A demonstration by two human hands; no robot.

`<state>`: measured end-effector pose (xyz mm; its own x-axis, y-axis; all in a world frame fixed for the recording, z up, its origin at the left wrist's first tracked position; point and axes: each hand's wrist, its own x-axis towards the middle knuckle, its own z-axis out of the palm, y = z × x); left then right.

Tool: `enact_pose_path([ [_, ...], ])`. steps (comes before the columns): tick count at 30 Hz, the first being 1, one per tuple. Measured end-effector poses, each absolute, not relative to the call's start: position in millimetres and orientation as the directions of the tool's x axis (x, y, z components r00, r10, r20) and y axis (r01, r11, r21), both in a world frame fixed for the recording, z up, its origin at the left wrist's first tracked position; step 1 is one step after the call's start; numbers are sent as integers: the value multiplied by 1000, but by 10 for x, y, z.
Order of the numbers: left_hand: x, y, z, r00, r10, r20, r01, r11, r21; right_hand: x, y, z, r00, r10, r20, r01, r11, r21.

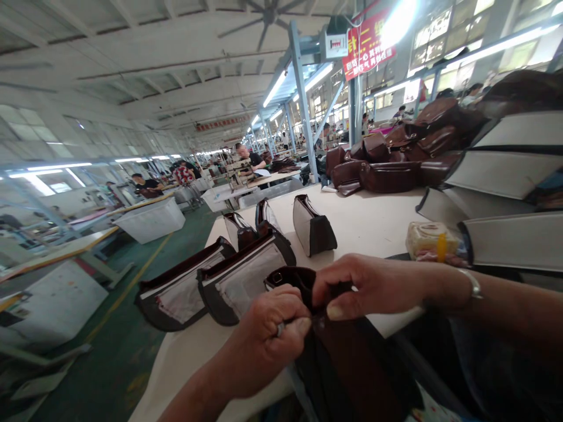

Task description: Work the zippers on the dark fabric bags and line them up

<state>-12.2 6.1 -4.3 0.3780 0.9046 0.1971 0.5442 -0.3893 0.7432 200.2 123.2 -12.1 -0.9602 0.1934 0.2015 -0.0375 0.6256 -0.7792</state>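
Note:
Both my hands grip a dark brown bag piece (347, 363) at the near edge of the white table (373, 223). My left hand (268, 340) is closed in a fist round its upper left edge, just below a small metal ring. My right hand (369, 284) pinches the top edge from the right, thumb underneath, a bracelet on its wrist. The bag piece hangs down over the table edge toward me.
Several half-made bag shells (246, 275) with pale lining lie and stand on the table beyond my hands. A heap of brown bags (391, 170) sits at the back right, stacked grey panels (505, 176) at the right, a small wrapped packet (428, 237) near them. Other people work at distant tables on the left.

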Motion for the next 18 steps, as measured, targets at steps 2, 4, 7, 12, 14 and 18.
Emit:
enact_pose_path([
  [2,-242,93,-46,346,918,194,519,-359,775,2013,1405,-111,-974,136,181,-53,640,-767],
  [4,-391,129,-70,319,927,198,501,-342,795,1981,1495,-133,-976,125,181,-59,645,-762],
  [7,-600,138,-70,339,926,167,473,-322,820,1857,1427,-186,-971,140,194,-78,583,-809],
  [12,-604,-79,181,360,933,-27,509,-172,843,1602,1094,-253,-946,233,227,-93,475,-875],
  [14,-485,-197,274,357,930,-88,598,-155,786,1531,1013,-277,-938,261,229,-83,470,-878],
  [18,-308,-345,277,364,924,-116,605,-140,784,1463,968,-288,-936,255,244,-106,456,-884],
])
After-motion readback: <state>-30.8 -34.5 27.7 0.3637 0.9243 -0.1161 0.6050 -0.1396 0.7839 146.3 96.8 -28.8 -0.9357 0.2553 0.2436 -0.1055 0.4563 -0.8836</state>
